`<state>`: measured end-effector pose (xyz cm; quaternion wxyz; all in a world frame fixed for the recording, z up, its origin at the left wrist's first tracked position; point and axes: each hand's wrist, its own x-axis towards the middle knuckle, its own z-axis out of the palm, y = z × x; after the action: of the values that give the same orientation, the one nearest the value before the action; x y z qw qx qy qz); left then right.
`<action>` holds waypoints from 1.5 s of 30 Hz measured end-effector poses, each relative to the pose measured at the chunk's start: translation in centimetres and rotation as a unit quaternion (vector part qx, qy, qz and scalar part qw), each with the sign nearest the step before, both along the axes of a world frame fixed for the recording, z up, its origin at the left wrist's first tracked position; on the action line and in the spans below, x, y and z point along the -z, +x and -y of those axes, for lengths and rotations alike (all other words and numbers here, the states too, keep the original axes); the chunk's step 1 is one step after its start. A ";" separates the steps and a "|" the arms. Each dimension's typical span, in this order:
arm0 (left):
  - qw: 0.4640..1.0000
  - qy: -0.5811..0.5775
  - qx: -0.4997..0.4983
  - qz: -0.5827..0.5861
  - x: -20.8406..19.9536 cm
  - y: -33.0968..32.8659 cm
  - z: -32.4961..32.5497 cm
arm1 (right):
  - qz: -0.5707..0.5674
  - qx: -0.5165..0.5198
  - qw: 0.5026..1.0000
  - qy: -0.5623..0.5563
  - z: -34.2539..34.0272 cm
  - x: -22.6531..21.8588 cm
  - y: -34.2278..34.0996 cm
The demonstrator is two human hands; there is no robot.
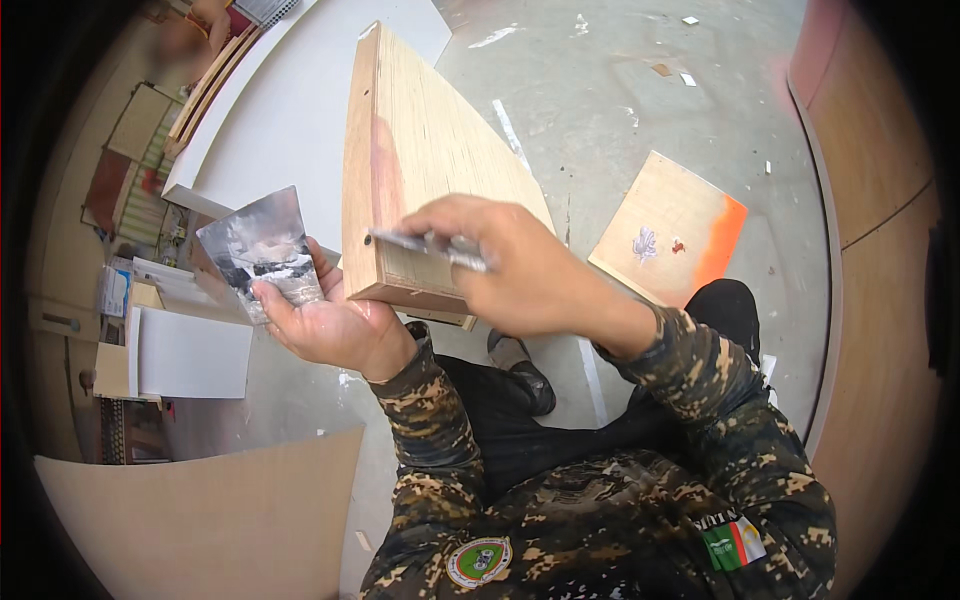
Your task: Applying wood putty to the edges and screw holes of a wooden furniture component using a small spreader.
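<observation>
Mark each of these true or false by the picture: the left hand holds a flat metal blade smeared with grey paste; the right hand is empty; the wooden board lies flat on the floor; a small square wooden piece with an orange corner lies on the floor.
1. The left hand holds a flat metal blade smeared with grey paste. True.
2. The right hand is empty. False: it holds a thin metal scraper against the near end of the wooden board.
3. The wooden board lies flat on the floor. False: it stands tilted, its near end raised by the hands.
4. A small square wooden piece with an orange corner lies on the floor. True.
</observation>
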<state>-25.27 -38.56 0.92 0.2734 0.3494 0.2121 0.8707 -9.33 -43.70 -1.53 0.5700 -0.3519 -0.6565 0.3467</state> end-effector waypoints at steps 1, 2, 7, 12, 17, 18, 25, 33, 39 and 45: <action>1.000 -0.004 -0.004 -0.001 0.1 -0.1 0.0 | 0.009 -0.010 1.000 0.011 0.8 0.0 0.0; 1.000 0.009 0.000 -0.019 0.1 -0.2 0.0 | 0.020 -0.023 0.998 0.054 1.5 0.0 0.2; 1.000 0.000 0.019 0.008 -0.1 -0.1 0.0 | -0.051 -0.035 0.998 0.030 0.7 0.6 1.9; 0.999 -0.027 -0.012 0.015 -0.6 0.5 0.0 | 0.084 0.251 0.946 0.189 -2.2 2.3 -1.4; 1.000 0.003 -0.008 0.012 -0.3 0.3 0.0 | -0.006 0.179 0.959 0.221 2.0 3.7 -4.2; 1.000 -0.009 -0.006 0.023 -0.3 0.2 0.0 | -0.002 0.176 0.961 0.211 2.8 3.7 -4.0; 1.000 0.003 0.005 0.012 -0.3 0.1 0.0 | -0.069 0.098 0.989 0.082 -3.2 1.4 1.2; 1.000 -0.010 0.015 0.025 -0.1 -0.1 -0.1 | -0.020 0.028 0.995 -0.098 -9.0 -0.1 1.4; 0.999 -0.016 0.023 0.017 0.2 -0.3 -0.3 | 0.002 0.025 0.999 0.026 -0.9 1.3 -0.2; 0.999 -0.031 0.023 0.028 0.3 -0.6 -0.4 | 0.033 0.002 0.994 0.107 4.1 1.7 0.1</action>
<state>-25.83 -38.21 0.57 0.3099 0.3206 0.2236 0.8667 -9.20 -47.76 -3.28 0.5831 -0.3013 -0.7076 0.2616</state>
